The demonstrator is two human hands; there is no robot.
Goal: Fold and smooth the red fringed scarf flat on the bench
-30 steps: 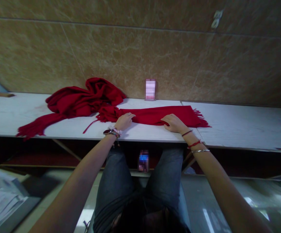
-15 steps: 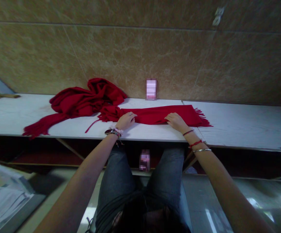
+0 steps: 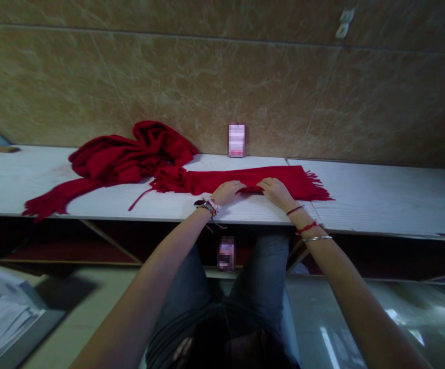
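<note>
A long red fringed scarf point(image 3: 283, 178) lies folded flat on the white table point(image 3: 379, 195), its fringe pointing right. My left hand point(image 3: 228, 192) rests on its near edge with the fingers curled down on the cloth. Right beside it, my right hand point(image 3: 276, 192) presses the same edge, fingers bent over the fabric. The two hands almost touch. A bunched red scarf point(image 3: 130, 156) lies heaped further left, with a fringed tail point(image 3: 49, 200) trailing toward the table's front edge.
A small pink card point(image 3: 236, 139) stands against the tan marble wall point(image 3: 207, 77) behind the scarf. Below the table edge are my jeans and a small blurred object point(image 3: 226, 253). Papers point(image 3: 3, 318) lie at the lower left on the floor.
My left hand slid right along the scarf's near edge, from the crumpled end to just beside my right hand. The right hand stayed where it was.
</note>
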